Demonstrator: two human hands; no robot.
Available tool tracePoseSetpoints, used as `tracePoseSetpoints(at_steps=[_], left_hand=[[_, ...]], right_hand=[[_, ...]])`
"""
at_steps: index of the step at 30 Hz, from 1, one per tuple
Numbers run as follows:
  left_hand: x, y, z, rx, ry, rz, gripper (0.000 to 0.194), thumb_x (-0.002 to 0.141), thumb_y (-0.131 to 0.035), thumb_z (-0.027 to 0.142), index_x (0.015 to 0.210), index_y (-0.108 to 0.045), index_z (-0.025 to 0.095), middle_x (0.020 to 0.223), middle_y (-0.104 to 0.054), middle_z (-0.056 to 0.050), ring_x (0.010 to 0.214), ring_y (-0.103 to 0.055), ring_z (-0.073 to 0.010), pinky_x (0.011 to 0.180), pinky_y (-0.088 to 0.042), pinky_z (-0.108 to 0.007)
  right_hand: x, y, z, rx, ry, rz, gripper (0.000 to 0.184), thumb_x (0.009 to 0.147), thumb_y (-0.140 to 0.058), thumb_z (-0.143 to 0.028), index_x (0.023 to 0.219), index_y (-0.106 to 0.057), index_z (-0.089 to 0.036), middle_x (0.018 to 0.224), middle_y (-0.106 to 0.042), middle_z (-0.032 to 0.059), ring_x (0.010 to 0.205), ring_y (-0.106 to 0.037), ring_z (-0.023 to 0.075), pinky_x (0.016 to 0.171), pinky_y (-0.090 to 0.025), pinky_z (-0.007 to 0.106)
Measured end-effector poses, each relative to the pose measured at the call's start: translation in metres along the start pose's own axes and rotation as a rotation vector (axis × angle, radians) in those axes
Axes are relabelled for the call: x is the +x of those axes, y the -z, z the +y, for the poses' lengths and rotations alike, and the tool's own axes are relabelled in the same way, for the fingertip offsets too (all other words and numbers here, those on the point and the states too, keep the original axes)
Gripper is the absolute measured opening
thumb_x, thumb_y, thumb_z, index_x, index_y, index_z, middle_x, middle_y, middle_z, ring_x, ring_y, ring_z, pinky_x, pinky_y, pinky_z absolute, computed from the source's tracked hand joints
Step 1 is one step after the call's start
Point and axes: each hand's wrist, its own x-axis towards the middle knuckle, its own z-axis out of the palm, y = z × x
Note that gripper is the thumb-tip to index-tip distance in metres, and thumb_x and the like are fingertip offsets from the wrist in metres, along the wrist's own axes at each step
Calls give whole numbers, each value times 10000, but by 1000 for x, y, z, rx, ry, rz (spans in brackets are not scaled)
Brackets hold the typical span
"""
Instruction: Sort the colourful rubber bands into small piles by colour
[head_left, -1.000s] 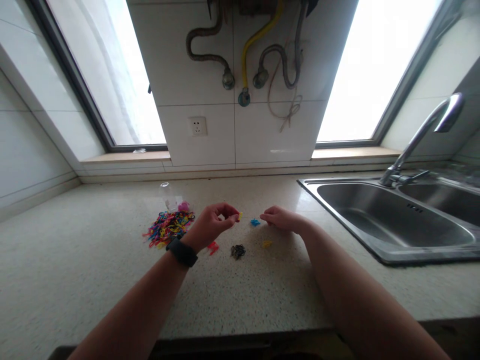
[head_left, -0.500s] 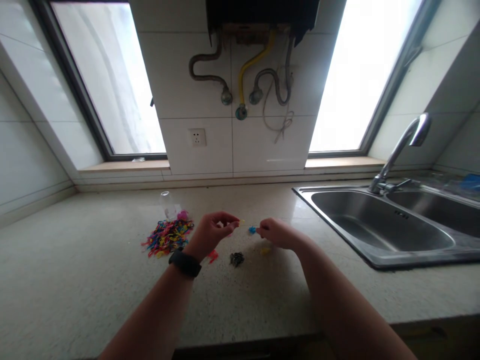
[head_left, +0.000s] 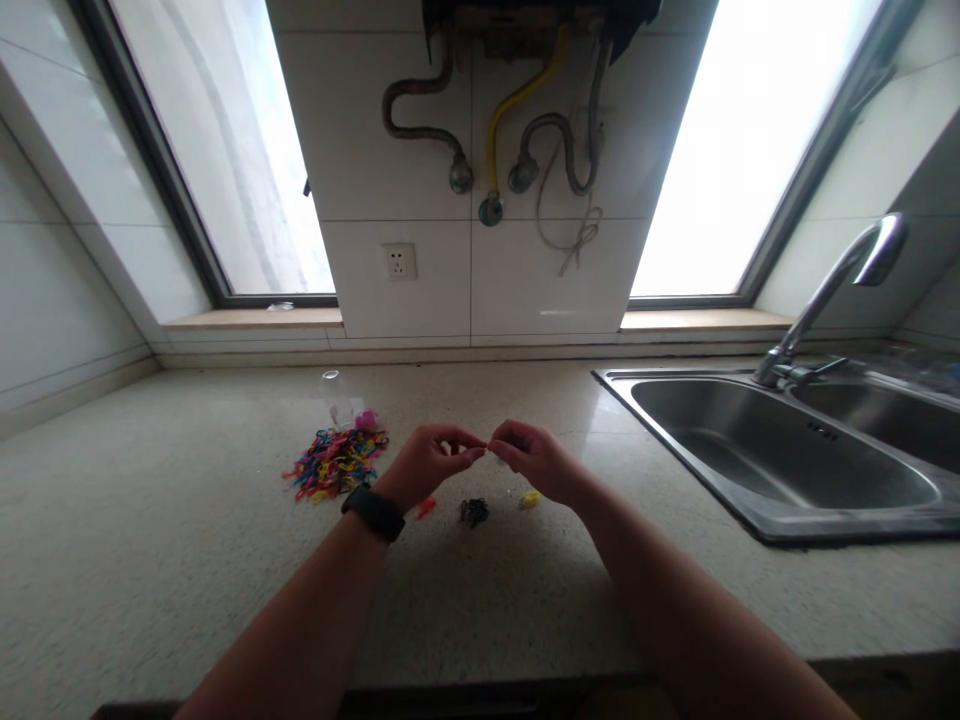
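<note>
My left hand (head_left: 435,462), with a black watch on its wrist, is pinched just above the counter. A yellow rubber band showed at its fingertips earlier; now only a tiny light speck is visible there. My right hand (head_left: 536,458) is also pinched, its fingertips meeting the left ones, and what it holds is too small to make out. Nearest below the hands lie a small red bunch of rubber bands (head_left: 426,507), a black bunch (head_left: 474,513) and a yellow bunch (head_left: 529,499). The blue bunch is hidden by my right hand.
A large mixed pile of coloured rubber bands (head_left: 337,463) lies to the left, with a clear plastic container (head_left: 336,400) and a pink piece (head_left: 367,420) behind it. At the right a steel sink (head_left: 765,525) with a tap (head_left: 814,300) is set into the counter (head_left: 187,560).
My right hand dipped to the blue bunch, then moved left until its fingertips met my left hand's. The left hand stayed nearly in place. The camera view tilted slightly.
</note>
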Motion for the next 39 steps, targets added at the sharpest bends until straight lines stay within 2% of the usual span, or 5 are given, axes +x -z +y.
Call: tracePoseSetpoints(at_steps=[10, 21, 28, 34, 39], left_hand=[[0, 0, 2, -27, 21, 115, 287, 773, -714, 421, 910, -749, 171, 689, -562, 3, 524, -400, -73, 480, -306, -202], [1, -4, 2, -170, 16, 156, 199, 751, -743, 327, 854, -708, 160, 677, -524, 22, 583, -457, -80, 544, -411, -204], [2, -4, 7, -179, 16, 183, 188, 742, -744, 312, 840, -700, 157, 666, -512, 27, 574, -443, -78, 535, -416, -201], [1, -1, 4, -51, 3, 126, 267, 795, -708, 391, 928, -725, 160, 717, -590, 0, 553, -468, -77, 499, -373, -197], [0, 3, 2, 249, -105, 76, 267, 917, -551, 361, 970, -730, 171, 795, -677, -38, 627, -532, -115, 563, -397, -226]], right_hand=[[4, -1, 3, 24, 14, 32, 315, 832, -618, -494, 805, -599, -181, 626, -450, -42, 569, -382, 101, 527, -312, 238], [5, 0, 4, 38, 60, 57, 279, 847, -616, -454, 805, -605, -178, 647, -472, -35, 579, -385, 98, 536, -312, 238], [4, 1, 1, 45, 76, 62, 257, 845, -626, -428, 796, -597, -176, 650, -476, -36, 580, -391, 95, 534, -312, 240], [4, 2, 2, 63, 65, 62, 282, 839, -634, -451, 809, -611, -172, 637, -479, -35, 576, -399, 95, 519, -316, 239], [5, 8, 1, 72, 46, 74, 303, 816, -659, -463, 828, -657, -160, 653, -541, -18, 578, -432, 94, 535, -359, 245]])
